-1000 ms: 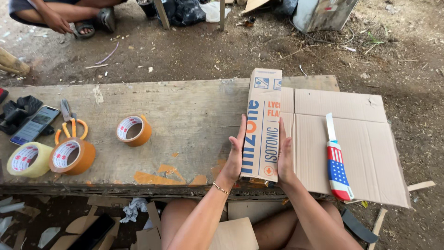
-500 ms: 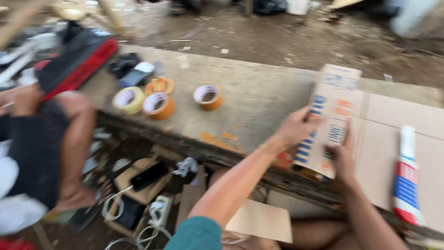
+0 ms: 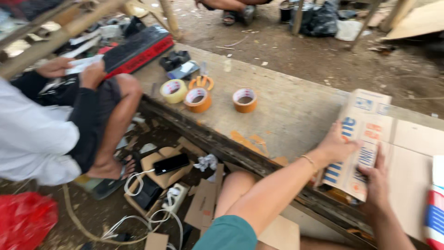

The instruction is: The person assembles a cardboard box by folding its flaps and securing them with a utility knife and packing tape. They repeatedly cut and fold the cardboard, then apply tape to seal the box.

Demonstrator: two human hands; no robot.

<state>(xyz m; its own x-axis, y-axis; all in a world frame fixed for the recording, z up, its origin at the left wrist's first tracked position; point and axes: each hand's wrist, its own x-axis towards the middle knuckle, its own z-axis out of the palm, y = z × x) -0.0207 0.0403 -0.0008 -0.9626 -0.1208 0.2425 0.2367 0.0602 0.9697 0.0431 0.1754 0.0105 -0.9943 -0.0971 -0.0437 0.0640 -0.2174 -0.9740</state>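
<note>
Your view has swung left since a second ago, yet your left hand [image 3: 335,147] and right hand [image 3: 377,183] stay clamped on the printed carton [image 3: 358,139], unmoved on the table [image 3: 286,109].

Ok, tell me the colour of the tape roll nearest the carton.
Orange tape roll, clearest in the head view.

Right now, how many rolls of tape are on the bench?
3. A pale yellow roll sits furthest left, an orange roll touches it on the right, and a second orange roll stands apart, nearer the printed carton. Others may lie out of view.
</note>
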